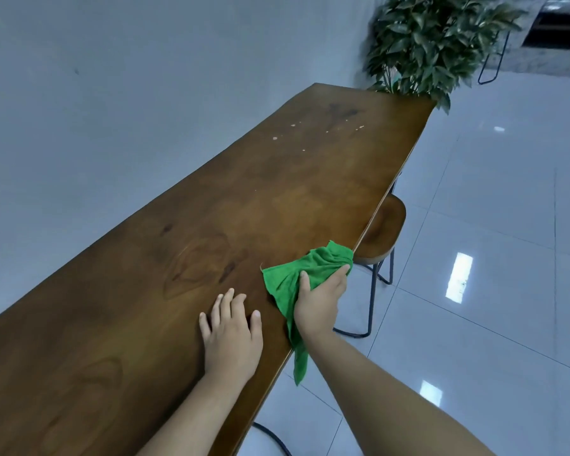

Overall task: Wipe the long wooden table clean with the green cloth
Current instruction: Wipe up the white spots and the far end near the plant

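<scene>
Green cloth [290,278] sits bunched at the right-hand edge of the long wooden table [211,209], towards the near end of it. Part of it is spread on the wood. A long tail of it drops over the edge and hangs below the person's wrist.

The right hand [320,301] has hold of the cloth. Its fingers are curled round the gathered part out by the table's edge, and the thumb lies across the top of the fabric.

The left hand [232,330] lies flat on the tabletop with its fingers straight and a little spread, holding nothing. It is just beside the cloth, with a strip of bare wood between them.

Farther along the table, well apart from the cloth, a scatter of pale crumbs [274,138] lies on the surface. A dark smudge [341,110] marks the wood beyond them, near the far end.

A wooden stool [384,228] on thin black metal legs stands partly tucked under the right edge, just past the cloth. A leafy plant [431,41] stands at the table's far corner. The table runs alongside a plain pale wall [112,77] on its left, and glossy white floor tiles [491,258] spread out on its right.
</scene>
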